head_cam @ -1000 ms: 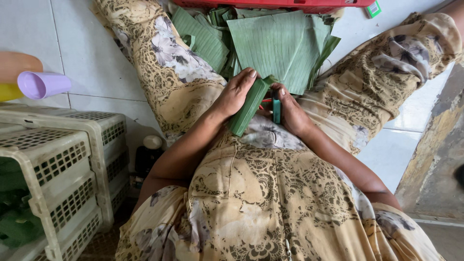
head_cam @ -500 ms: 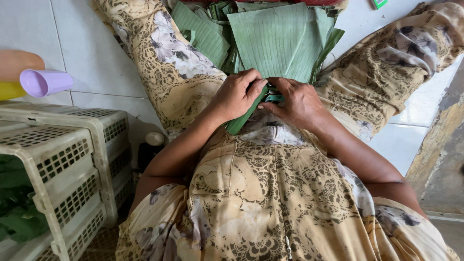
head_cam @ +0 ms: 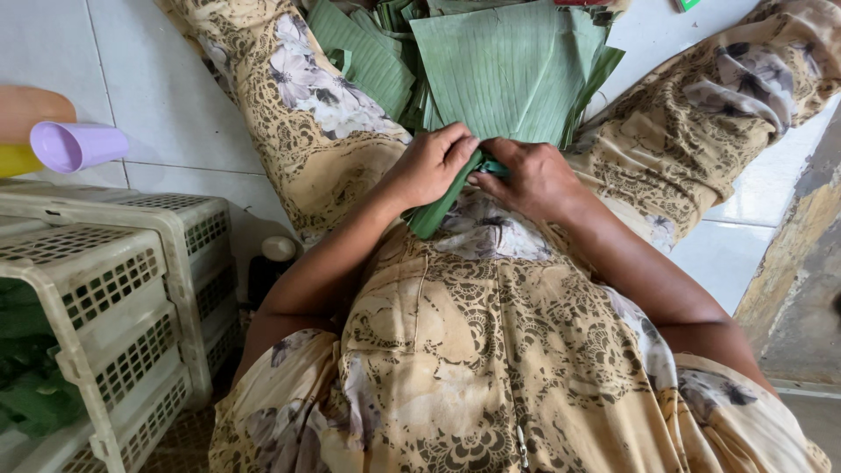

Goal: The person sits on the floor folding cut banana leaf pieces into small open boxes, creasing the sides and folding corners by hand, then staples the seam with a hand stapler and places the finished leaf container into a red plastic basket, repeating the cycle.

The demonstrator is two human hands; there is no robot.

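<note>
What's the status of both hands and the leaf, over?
Left hand and right hand both gripping folded green leaf parcel. Parcel over lap. Leaf stack beyond, nothing blocking.

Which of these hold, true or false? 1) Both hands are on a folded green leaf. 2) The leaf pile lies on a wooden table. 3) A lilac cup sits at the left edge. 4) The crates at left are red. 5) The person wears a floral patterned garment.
1) True: the left hand and right hand together grip the folded green leaf over the lap.
2) False: the pile of flat leaves lies on the white tiled floor between the legs.
3) True: the lilac cup lies on its side there.
4) False: the crates are cream plastic lattice.
5) True: the garment is tan with floral print.
</note>
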